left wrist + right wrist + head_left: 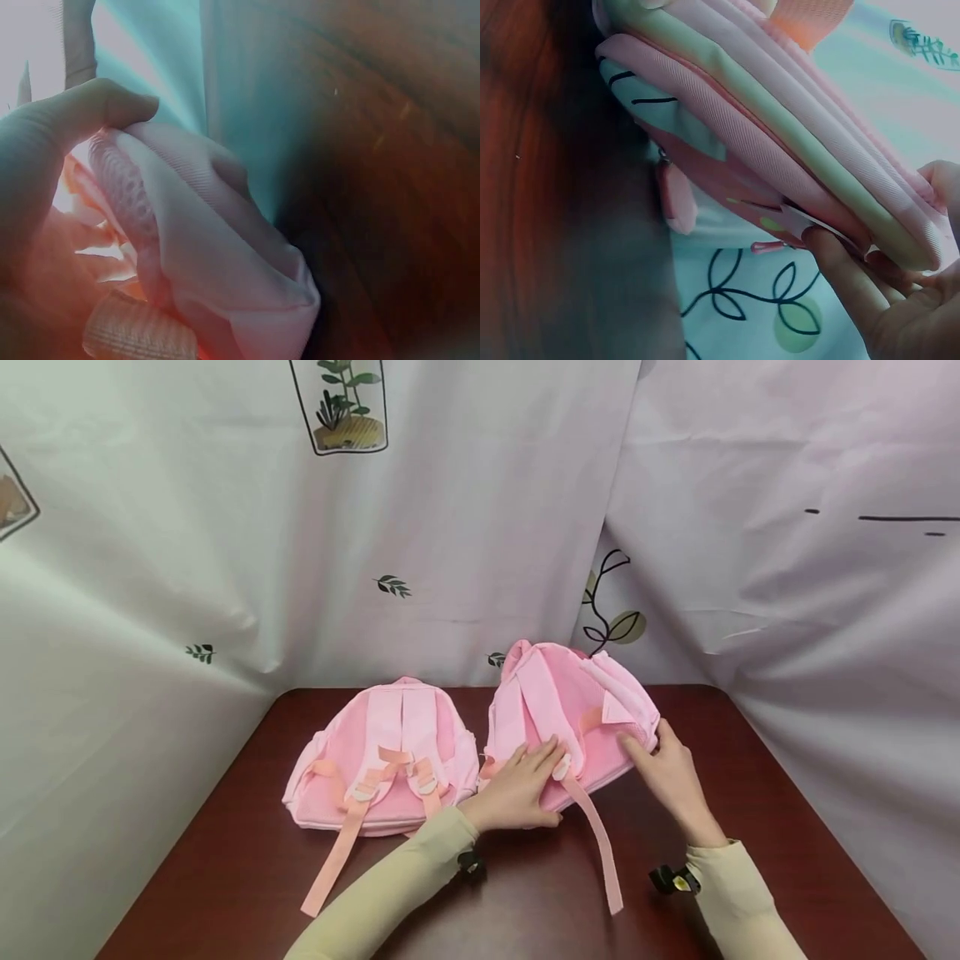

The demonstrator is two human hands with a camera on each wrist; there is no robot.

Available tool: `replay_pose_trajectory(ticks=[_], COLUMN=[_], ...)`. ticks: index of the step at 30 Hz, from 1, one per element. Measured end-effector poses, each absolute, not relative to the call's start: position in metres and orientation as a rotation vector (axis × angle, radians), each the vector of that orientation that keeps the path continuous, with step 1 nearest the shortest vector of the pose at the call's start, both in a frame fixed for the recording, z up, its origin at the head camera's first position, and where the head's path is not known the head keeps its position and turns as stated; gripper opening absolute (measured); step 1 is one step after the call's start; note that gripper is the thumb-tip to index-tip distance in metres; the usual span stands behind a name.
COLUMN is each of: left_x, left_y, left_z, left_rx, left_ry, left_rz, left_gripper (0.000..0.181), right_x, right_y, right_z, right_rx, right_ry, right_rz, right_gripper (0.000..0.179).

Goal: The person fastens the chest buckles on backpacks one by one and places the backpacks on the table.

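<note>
A pink backpack (pixel 564 670) stands tilted at the right of the table, its right side raised and its back panel facing me. My left hand (pixel 517 787) presses on the lower back panel beside a strap buckle (pixel 562 767), fingers straight. The thumb (pixel 112 105) lies against the bag's bottom edge in the left wrist view. My right hand (pixel 671 774) grips the lower right corner, thumb on the back side and fingers round the far side. The right wrist view shows the bag's layered side (pixel 780 127) and a hanging pink zip pull (pixel 679 196). Its front is mostly hidden.
A second pink backpack (pixel 352 727) lies back side up at the left, close against the first. Its peach strap (pixel 335 864) trails toward the front; another loose strap (pixel 600 843) hangs between my hands. A pale printed curtain (pixel 480 527) rises behind the dark red table (pixel 225 868).
</note>
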State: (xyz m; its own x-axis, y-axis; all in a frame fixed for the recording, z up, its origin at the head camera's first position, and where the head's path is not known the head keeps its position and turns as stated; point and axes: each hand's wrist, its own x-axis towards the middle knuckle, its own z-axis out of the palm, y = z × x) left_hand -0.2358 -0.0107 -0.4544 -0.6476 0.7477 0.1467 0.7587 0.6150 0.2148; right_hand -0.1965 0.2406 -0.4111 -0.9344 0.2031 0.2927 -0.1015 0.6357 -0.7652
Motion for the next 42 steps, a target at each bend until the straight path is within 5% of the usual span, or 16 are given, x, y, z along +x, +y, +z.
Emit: replay_pose_trajectory(ticks=[6, 36, 42], left_x=[-0.238, -0.242, -0.246], left_y=[-0.014, 0.003, 0.006], left_z=[-0.455, -0.454, -0.453], left_rx=[-1.332, -1.497, -1.503], left_ry=[-2.802, -2.824, -2.851], left_rz=[-0.373, 0.006, 0.061], left_gripper=[0.105, 0.094, 0.091], right_x=[-0.198, -0.215, -0.216], right_y=[0.249, 0.297, 0.300], right_z=[-0.422, -0.466, -0.466], right_rx=[-0.069, -0.158, -0.169], right_ry=[-2.586, -2.591, -2.778], right_rz=[1.292, 1.930, 1.615], right_gripper=[0.064, 0.070, 0.073])
